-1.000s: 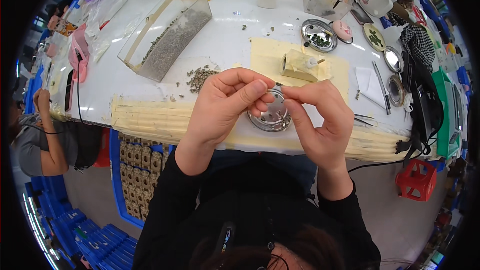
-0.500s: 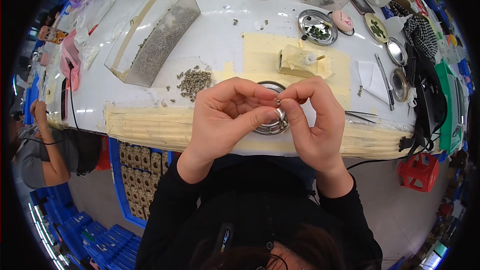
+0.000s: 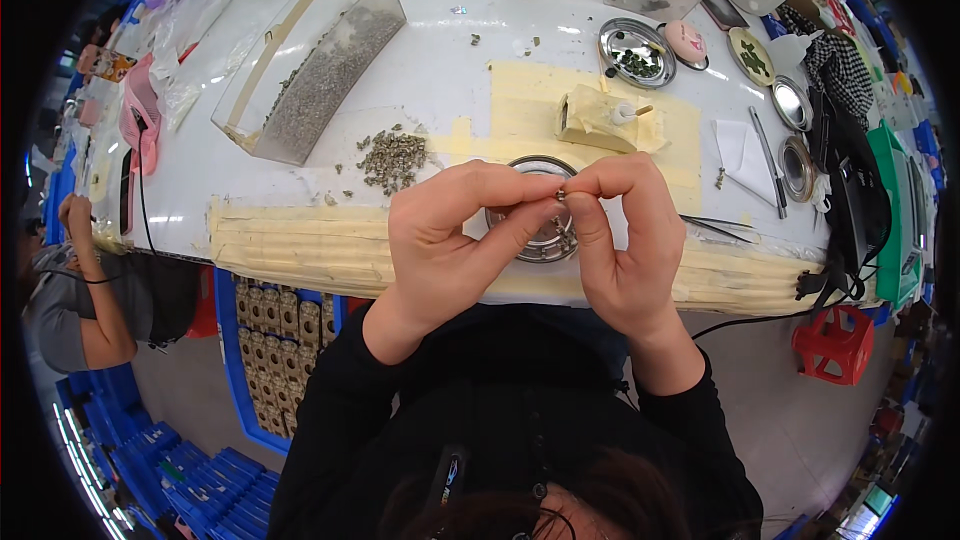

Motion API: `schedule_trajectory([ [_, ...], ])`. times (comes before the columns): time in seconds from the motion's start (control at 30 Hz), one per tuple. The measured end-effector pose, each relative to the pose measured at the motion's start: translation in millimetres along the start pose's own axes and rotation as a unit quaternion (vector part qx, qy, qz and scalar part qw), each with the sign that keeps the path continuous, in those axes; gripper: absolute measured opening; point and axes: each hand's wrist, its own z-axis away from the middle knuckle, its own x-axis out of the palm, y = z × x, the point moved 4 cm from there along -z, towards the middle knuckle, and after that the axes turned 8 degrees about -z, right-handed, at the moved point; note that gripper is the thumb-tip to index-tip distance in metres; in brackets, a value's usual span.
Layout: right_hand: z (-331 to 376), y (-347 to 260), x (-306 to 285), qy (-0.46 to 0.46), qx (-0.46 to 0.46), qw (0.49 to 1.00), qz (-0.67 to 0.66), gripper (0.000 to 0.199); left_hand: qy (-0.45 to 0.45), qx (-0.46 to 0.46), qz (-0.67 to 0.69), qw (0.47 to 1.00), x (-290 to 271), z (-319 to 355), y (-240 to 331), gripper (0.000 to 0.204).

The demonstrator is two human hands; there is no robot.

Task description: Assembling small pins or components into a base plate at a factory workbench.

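Observation:
My left hand (image 3: 447, 240) and my right hand (image 3: 632, 235) meet fingertip to fingertip above a round metal dish (image 3: 541, 162). Pinched between both thumbs and forefingers is a tiny silvery metal part (image 3: 561, 196), mostly covered by the fingertips. Several similar small metal parts (image 3: 563, 237) lie in the dish below, partly hidden by my hands. To the left of the dish, a loose pile of small metal parts (image 3: 394, 159) is spread on the white table.
A clear bin of small parts (image 3: 330, 80) stands back left. Behind my hands sits a tape-covered block (image 3: 590, 118). Tweezers (image 3: 715, 228) lie right, near the padded table edge (image 3: 300, 245). A metal dish with dark green pieces (image 3: 637, 25) is farther back. Another person's arm (image 3: 95, 275) shows at left.
My left thumb and forefinger have closed in to pinch the small metal part beside my right fingertips. More of the dish shows beneath my hands.

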Motion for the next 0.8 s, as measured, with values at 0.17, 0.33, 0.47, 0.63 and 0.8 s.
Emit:
schedule_trajectory([
  [0.17, 2, 1, 0, -0.004, 0.017, 1.000, -0.020, 0.010, 0.024, 0.080, -0.078, 0.993, 1, -1, 3, 0.023],
  [0.33, 2, 1, 0, -0.006, 0.021, 1.000, -0.022, 0.010, 0.053, 0.115, -0.140, 0.982, 3, -1, 10, 0.024],
  [0.47, 2, 2, -1, -0.003, 0.019, 1.000, -0.014, 0.009, 0.064, 0.165, -0.173, 0.969, 3, -1, 12, 0.026],
  [0.63, 2, 1, -3, 0.008, 0.029, 0.999, -0.012, 0.010, 0.056, 0.181, -0.197, 0.962, 6, -1, 15, 0.023],
  [0.8, 3, 1, -4, 0.012, 0.031, 0.999, -0.010, 0.011, 0.057, 0.164, -0.203, 0.964, 6, 0, 12, 0.025],
])
